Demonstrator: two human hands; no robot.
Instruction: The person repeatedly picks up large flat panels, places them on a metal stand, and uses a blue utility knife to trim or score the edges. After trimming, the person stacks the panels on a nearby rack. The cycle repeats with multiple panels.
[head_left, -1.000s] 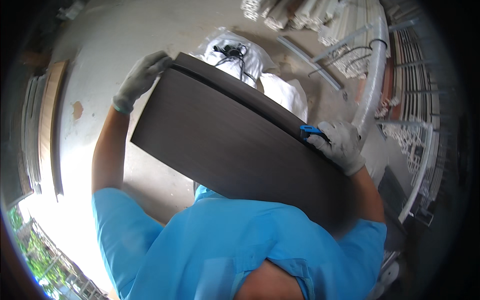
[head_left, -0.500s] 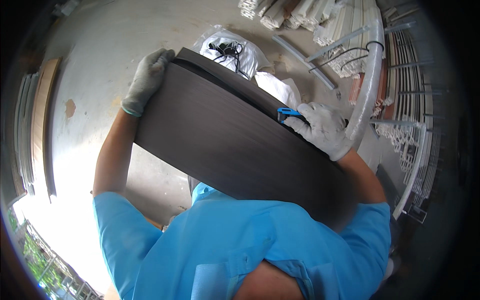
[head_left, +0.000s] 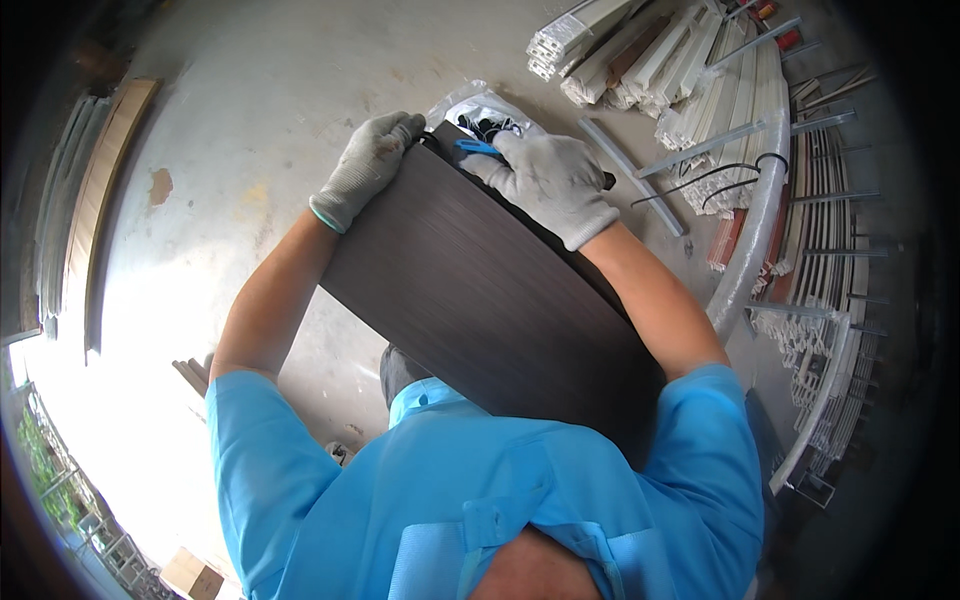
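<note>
A long dark brown wood-grain panel (head_left: 480,275) slants across in front of my body, its near end against my blue shirt. My left hand (head_left: 370,168), in a grey-white work glove, is closed over the panel's far left corner. A small loop of black strip sticks up beside its fingertips. In my gloved right hand (head_left: 556,186) is a blue utility knife (head_left: 477,147), held at the panel's far long edge close to the left hand. Its blade is too small to make out. A dark band runs along that edge, partly covered by the right hand and forearm.
Behind the panel lies a clear plastic bag (head_left: 470,100) with white and black contents. Bundles of pale profiles (head_left: 690,90) rest on metal rack arms at right, with a plastic-wrapped tube (head_left: 765,215) before them. Boards (head_left: 110,200) lean at far left.
My right hand has slid the knife along the panel's far edge toward my left hand. In the picture, the left hand and the panel's far corner sit farther right.
</note>
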